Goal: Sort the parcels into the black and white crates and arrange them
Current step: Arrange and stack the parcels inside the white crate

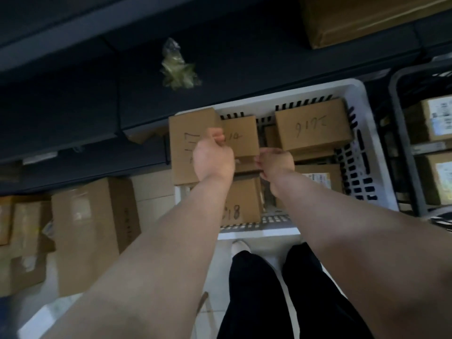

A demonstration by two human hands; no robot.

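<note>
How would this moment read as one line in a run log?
left hand: shut on small brown cardboard box | right hand: at box edge, grip unclear | place: white plastic crate

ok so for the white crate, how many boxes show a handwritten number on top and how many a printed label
handwritten-number boxes: 4
printed-label boxes: 1
total: 5 marked boxes in or on the white crate; others are too hidden to count

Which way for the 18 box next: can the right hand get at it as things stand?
Probably yes. The 18 box sits in the white crate, its top uncovered, just below the right hand. That hand is at the small box with the left hand, so it must let go first.
</note>
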